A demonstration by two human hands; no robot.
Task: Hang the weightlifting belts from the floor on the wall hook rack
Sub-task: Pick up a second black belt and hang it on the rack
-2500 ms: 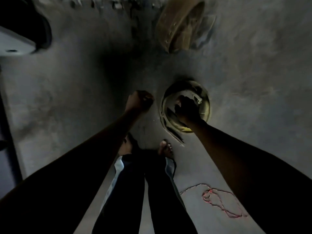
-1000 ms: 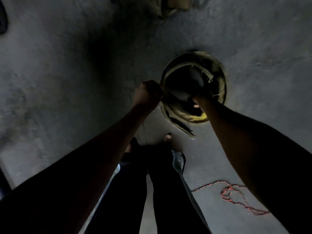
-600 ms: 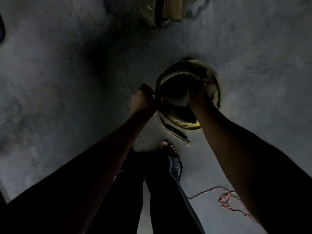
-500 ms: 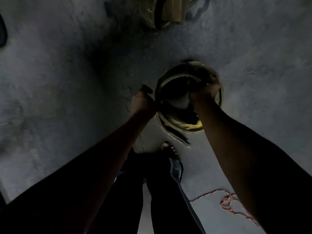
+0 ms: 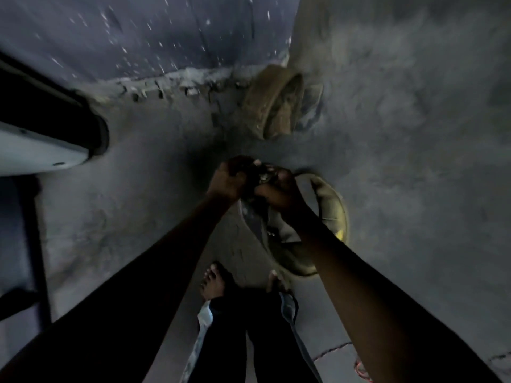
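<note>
A worn olive-yellow weightlifting belt (image 5: 333, 208) hangs in a loop in front of me, off the concrete floor. My left hand (image 5: 231, 178) and my right hand (image 5: 276, 186) are pressed together at the top of the loop, both closed on its buckle end, which their fingers hide. A second, brown belt (image 5: 272, 102) stands rolled on its edge on the floor farther away, close to the wall. No hook rack is in view.
A dark padded bench end (image 5: 49, 134) with a pale side juts in from the left. A blue speckled wall (image 5: 154, 34) meets the floor at a cracked edge. My bare feet (image 5: 213, 280) stand below the belt, and a red cord (image 5: 359, 374) lies at lower right.
The loop has been raised off the floor and both hands have come together at its top. My view has tilted up, bringing in the wall, the bench and the brown belt.
</note>
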